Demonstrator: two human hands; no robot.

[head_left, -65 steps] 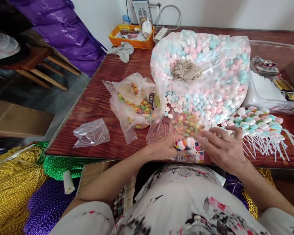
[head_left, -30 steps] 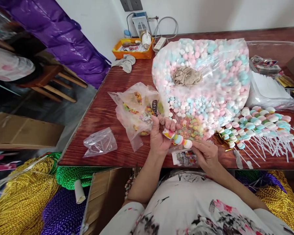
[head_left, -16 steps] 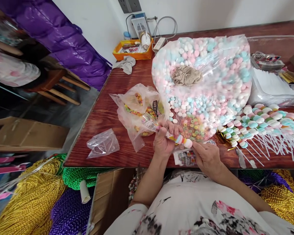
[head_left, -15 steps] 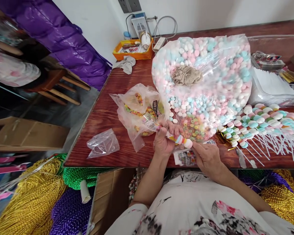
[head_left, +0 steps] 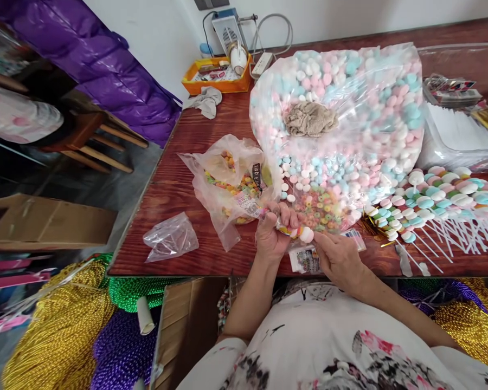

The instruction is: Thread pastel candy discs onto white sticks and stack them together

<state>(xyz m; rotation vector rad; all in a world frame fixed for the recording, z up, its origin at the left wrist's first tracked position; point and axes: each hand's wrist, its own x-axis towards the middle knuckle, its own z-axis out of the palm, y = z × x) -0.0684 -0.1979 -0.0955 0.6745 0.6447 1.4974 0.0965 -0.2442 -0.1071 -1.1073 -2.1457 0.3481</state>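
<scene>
My left hand [head_left: 271,235] is closed around a candy skewer [head_left: 306,234] threaded with pastel pieces, partly inside a clear printed wrapper. A white round piece shows at the skewer's right end. My right hand [head_left: 341,262] has its fingers pinched together against that end; any stick between them is hidden. Just beyond my left hand lies an open plastic bag [head_left: 223,179] of colourful ring candies. Loose ring candies [head_left: 319,211] sit under the edge of a large clear bag [head_left: 350,141] of pink, white and blue candies. Small printed cards [head_left: 307,259] lie below the skewer.
Finished-looking skewers [head_left: 439,200] with white sticks are piled at right, by a clear tub [head_left: 455,135]. A crumpled brown cloth [head_left: 311,119] rests on the large bag. A flat clear bag [head_left: 171,238] and an orange tray [head_left: 217,81] are at left. Beads [head_left: 61,330] hang below the table.
The skewer has slid left, deeper into my left hand and the wrapper, so fewer pieces show. My right hand has followed it slightly left. The view has shifted a little.
</scene>
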